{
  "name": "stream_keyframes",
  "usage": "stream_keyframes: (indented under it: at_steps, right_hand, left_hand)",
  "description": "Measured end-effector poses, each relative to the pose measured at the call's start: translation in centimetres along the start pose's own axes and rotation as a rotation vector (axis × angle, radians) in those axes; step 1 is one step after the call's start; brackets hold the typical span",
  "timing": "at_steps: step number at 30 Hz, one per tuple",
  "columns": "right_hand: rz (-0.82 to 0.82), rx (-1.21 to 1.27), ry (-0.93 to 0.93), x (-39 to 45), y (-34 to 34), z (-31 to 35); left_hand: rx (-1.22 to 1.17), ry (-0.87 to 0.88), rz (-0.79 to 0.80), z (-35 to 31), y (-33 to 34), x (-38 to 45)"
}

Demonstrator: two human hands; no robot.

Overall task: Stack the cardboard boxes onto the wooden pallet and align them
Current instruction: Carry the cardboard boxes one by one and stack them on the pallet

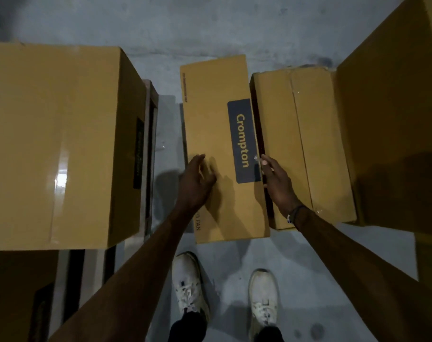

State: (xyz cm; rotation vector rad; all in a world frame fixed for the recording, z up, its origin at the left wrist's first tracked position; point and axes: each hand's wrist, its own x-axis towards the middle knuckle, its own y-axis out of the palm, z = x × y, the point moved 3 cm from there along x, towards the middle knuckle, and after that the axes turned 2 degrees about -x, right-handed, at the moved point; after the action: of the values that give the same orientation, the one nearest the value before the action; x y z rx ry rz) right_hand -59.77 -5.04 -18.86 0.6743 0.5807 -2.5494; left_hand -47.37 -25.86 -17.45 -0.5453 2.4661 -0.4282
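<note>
A long narrow cardboard box (pixel 210 114) with a dark blue label lies on the floor straight ahead. My left hand (pixel 196 180) hovers over its near left part, fingers spread, touching or just above the top. My right hand (pixel 275 180) reaches into the gap at its right edge, fingers apart against the side. A large cardboard box (pixel 57 134) stands at left on the wooden pallet (pixel 149 154), whose edge shows beside it. Another taped box (pixel 308 144) sits right of the narrow one.
A tall box stack (pixel 392 114) rises at the far right. Another box (pixel 17 297) lies at the lower left on the pallet's slats. My white shoes (pixel 189 282) stand on the grey concrete floor (pixel 210 23) just behind the narrow box.
</note>
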Motion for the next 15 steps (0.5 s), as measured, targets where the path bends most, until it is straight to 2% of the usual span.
stream_keyframes:
  at_steps: [7, 10, 15]
  right_hand:
    - [0.185, -0.033, -0.109, -0.4, 5.5, 0.9]
    - [0.184, -0.072, -0.143, -0.3, 7.1, 0.9]
    - [0.183, -0.108, -0.081, 1.2, 8.6, -1.0]
  left_hand:
    - [-0.003, -0.103, -0.026, 1.0, -1.7, 0.8]
    - [-0.019, -0.173, -0.012, 1.3, -2.0, 1.4]
    - [0.031, -0.288, 0.043, 2.4, -1.9, 2.4]
